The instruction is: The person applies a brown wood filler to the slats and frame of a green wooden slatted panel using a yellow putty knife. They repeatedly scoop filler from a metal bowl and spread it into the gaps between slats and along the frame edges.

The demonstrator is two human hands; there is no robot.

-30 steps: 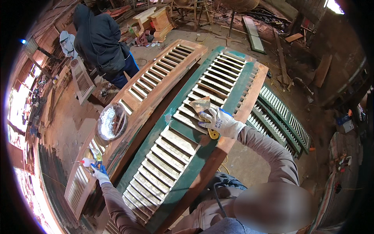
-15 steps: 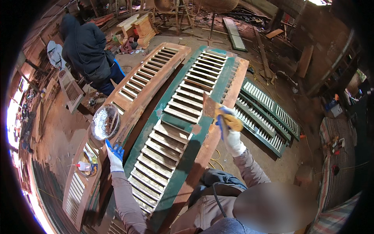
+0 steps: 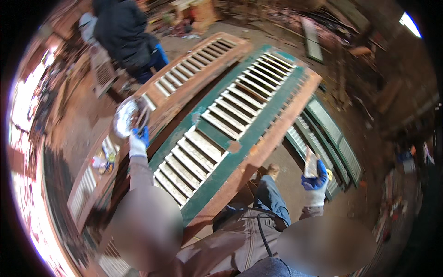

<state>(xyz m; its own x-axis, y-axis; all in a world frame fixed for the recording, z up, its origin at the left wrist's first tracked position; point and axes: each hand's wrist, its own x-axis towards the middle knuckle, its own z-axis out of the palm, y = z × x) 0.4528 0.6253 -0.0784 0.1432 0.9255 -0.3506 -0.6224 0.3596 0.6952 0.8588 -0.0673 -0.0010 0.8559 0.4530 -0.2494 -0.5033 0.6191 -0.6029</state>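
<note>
My left hand [image 3: 138, 141], in a white and blue work glove, has its fingers closed on the near rim of a shiny silver bowl [image 3: 122, 121]. The bowl is tilted over a bare wooden louvred shutter [image 3: 159, 121]. My right hand [image 3: 315, 184], gloved alike, grips a scraper [image 3: 311, 162] with a broad, stained blade pointing up and away from me. It is held off to the right of a green louvred shutter [image 3: 194, 196], whose slats are worn white. That shutter lies in front of me on a wooden frame [image 3: 272, 144].
A tin and a small bottle [image 3: 102, 162] sit on the wooden shutter at left. More green shutters [image 3: 334, 134] lie stacked on the floor at right. Another person [image 3: 124, 37] in dark clothing stands at far left. Planks and scraps [image 3: 341, 78] lie at the back right.
My right hand has swung with the scraper off the green shutter, rightward and nearer to me. My left hand has closed on the bowl's rim, and the bowl is tipped. The head view has shifted.
</note>
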